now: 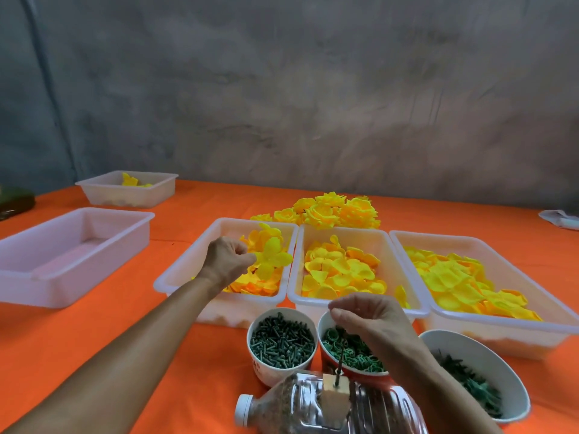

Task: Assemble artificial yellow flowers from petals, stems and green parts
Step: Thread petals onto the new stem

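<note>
While the left hand (226, 256) pinches a yellow petal piece (272, 257), the right hand's (369, 317) grip looks pinched, contents unclear.

I sat at a small handcraft workstation, a makeshift assembly spot. A rough grey plaster wall (313, 89) stood behind my table (94, 333), which wore an orange cloth. Sorted parts lay in rows: white plastic trays (438, 311) of yellow petals (341, 274), paper cups (266, 368) of green pieces, and finished yellow flowers (332, 211) heaped behind.

A mottled grey wall (313, 104), perhaps concrete, behind an orange-covered table (94, 339).
</note>
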`<state>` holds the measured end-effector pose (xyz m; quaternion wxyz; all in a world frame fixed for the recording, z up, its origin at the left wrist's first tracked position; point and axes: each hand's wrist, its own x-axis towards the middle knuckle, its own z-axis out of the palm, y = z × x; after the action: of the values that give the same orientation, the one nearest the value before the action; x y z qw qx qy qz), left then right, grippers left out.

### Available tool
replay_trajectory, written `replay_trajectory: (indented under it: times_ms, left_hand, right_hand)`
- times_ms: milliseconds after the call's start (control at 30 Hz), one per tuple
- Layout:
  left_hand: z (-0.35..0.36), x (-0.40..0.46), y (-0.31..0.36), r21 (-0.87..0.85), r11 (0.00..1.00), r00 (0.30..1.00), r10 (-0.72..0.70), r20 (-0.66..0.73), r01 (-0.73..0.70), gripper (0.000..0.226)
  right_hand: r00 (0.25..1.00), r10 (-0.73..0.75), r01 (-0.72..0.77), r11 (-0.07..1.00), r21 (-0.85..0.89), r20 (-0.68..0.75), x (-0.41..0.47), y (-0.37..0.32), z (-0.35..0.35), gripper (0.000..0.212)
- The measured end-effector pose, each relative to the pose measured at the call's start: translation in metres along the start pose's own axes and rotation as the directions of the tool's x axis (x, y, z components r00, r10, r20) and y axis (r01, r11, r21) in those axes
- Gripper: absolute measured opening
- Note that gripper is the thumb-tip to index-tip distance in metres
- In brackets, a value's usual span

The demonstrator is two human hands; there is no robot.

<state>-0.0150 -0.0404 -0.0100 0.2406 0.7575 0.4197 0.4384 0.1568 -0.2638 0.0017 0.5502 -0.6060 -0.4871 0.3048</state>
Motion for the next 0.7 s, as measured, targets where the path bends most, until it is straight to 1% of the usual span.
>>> replay_trajectory:
  times_ms: [67,100,167,233,300,367,400,433,533,600,700]
  left_hand:
    - [0.001,0.0,0.003,-0.057,0.998,1.0,0.005,0.005,-0.005,0.036]
    - [0.002,-0.001,0.005,-0.092,0.996,1.0,0.008,0.012,-0.007,0.03]
    - [0.002,-0.002,0.015,-0.182,0.983,1.0,0.014,0.027,-0.009,0.02]
    - [0.0,-0.006,0.03,-0.275,0.961,0.998,0.023,0.054,-0.008,0.018]
    - [-0.001,-0.013,0.05,-0.376,0.927,0.993,0.037,0.11,0.007,0.016]
    - [-0.002,-0.022,0.068,-0.456,0.89,0.982,0.062,0.177,0.026,0.015]
    - [-0.003,-0.027,0.075,-0.481,0.876,0.976,0.077,0.203,0.031,0.016]
    - [-0.003,-0.032,0.081,-0.497,0.867,0.97,0.09,0.225,0.035,0.016]
    - [-0.006,-0.043,0.092,-0.536,0.841,0.956,0.096,0.276,0.07,0.016]
    - [-0.008,-0.048,0.097,-0.574,0.81,0.951,0.071,0.301,0.121,0.021]
    - [-0.012,-0.055,0.101,-0.615,0.769,0.942,0.055,0.332,0.172,0.028]
  right_hand:
    - [0.998,-0.029,0.022,0.993,-0.114,-0.06,0.011,-0.001,0.004,0.009]
    - [0.996,-0.049,0.034,0.983,-0.18,-0.079,0.017,-0.002,0.006,0.014]
    - [0.991,-0.087,0.058,0.964,-0.26,-0.101,0.029,-0.006,0.01,0.03]
    - [0.985,-0.124,0.087,0.956,-0.281,-0.117,0.04,-0.011,0.014,0.048]
    - [0.978,-0.162,0.12,0.954,-0.276,-0.134,0.049,-0.017,0.016,0.062]
    - [0.979,-0.151,0.126,0.976,-0.175,-0.136,0.053,-0.022,0.018,0.068]
    - [0.983,-0.137,0.125,0.988,-0.094,-0.124,0.053,-0.024,0.018,0.066]
    - [0.986,-0.125,0.124,0.992,-0.016,-0.113,0.052,-0.025,0.018,0.058]
    - [0.992,-0.06,0.079,0.98,0.181,-0.109,0.044,-0.027,0.014,0.02]
    - [0.998,0.016,0.003,0.954,0.299,-0.061,0.037,-0.029,0.011,0.012]
    - [0.993,0.114,-0.108,0.884,0.455,0.014,0.028,-0.032,0.004,0.012]
